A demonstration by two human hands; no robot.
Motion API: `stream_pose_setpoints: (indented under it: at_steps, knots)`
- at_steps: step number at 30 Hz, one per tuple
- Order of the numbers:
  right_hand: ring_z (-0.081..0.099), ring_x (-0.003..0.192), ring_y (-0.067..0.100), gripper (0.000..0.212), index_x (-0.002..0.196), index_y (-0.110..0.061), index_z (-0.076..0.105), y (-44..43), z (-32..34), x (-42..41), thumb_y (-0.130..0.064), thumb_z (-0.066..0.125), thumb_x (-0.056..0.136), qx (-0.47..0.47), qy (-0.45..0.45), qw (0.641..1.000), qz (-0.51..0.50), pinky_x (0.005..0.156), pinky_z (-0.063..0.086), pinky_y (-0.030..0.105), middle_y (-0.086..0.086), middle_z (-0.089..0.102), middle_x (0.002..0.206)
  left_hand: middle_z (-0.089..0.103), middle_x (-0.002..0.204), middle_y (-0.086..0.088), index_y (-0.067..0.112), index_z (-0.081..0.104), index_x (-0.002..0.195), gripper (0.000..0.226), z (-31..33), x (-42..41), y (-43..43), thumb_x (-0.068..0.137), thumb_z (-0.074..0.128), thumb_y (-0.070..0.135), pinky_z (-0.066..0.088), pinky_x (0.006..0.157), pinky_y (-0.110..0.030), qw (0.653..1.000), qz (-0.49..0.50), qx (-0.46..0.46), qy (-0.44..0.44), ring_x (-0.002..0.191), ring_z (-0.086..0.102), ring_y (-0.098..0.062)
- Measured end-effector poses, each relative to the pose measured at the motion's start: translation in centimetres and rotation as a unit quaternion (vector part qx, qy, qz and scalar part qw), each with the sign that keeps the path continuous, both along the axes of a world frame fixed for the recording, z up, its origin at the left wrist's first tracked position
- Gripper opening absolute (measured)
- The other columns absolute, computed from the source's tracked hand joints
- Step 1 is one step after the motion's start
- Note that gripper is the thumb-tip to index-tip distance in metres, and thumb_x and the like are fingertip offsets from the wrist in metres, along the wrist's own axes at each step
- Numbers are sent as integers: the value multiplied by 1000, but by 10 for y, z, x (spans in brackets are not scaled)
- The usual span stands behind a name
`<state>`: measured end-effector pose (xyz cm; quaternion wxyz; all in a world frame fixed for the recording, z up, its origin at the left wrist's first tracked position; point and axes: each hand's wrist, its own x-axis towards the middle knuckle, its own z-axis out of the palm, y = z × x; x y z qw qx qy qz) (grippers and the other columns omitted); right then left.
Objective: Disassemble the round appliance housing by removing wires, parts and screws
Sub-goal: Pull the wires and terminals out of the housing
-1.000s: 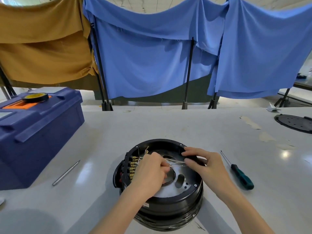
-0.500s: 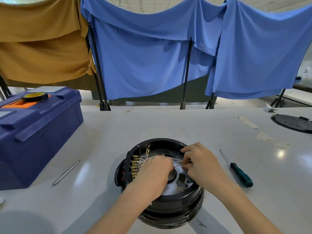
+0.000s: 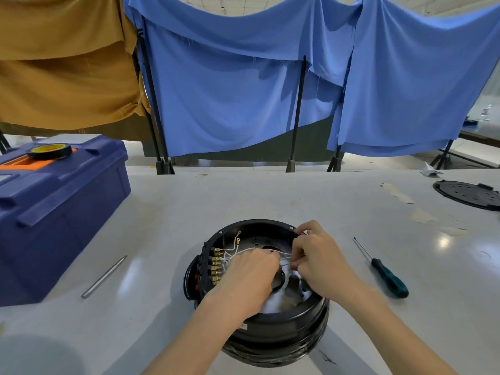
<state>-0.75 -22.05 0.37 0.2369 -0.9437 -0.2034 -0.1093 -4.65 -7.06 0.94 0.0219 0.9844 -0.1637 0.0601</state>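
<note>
Wire removal: left hand [image 3: 249,277] and right hand [image 3: 320,266] pinched white wires [image 3: 239,251] inside round housing [image 3: 270,332]; next likely needs tugging them off terminals [image 3: 216,266].

Two bare hands [image 3: 244,280], bare forearms [image 3: 189,339]

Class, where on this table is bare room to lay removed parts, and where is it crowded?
Free: between metal rod and housing; behind housing; between screwdriver and black disc. Crowded: inside housing, where left hand and right hand pinch white wires.

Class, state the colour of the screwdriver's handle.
The screwdriver handle is teal green with black; the head view shows it.
</note>
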Motion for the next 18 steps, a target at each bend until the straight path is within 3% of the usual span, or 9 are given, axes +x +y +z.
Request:
stream_pose_setpoints:
  at_steps: [4,7,9,13,15,18]
  knots:
    - [47,91,6,47,48,-30,42,-2,-6,4,9,59,66,43,3,999,0,61,33,8,2,48,108,59,96,-6,20,37,86,16,-2,1,6,101,42,17,32,64,-31,998,-38,-39,-9,87,55,-26]
    - [50,92,0,42,49,-27,49,-6,-8,5,10,60,66,64,18,998,-8,64,34,1,-2,47,108,55,86,-4,17,39,83,22,-1,5,10,103,34,25,33,62,-34,997,-61,-54,-3,75,48,-24]
    - [49,86,-8,39,52,-24,54,-8,-8,5,11,62,67,73,28,997,-8,64,35,-1,-3,47,115,47,75,0,17,36,77,27,-1,7,13,102,33,28,34,60,-36,995,-84,-60,2,69,45,-23]
    - [56,87,1,43,53,-31,56,-10,-6,5,7,69,67,90,52,995,0,63,34,3,-7,48,119,46,66,-2,14,39,73,29,-5,15,22,99,37,27,36,58,-41,987,-128,-94,14,62,45,-25]
    - [56,81,-4,43,53,-34,58,-11,-7,5,5,73,66,96,61,993,9,63,34,3,-11,49,121,46,64,-5,11,40,71,30,-6,18,25,97,39,24,38,59,-45,984,-144,-107,21,60,44,-25]
    - [56,78,-11,44,54,-36,60,-12,-8,5,4,74,63,97,67,993,27,65,36,0,-15,52,121,39,58,-1,13,35,66,30,-4,16,33,95,41,21,32,55,-40,980,-165,-105,26,55,36,-19]
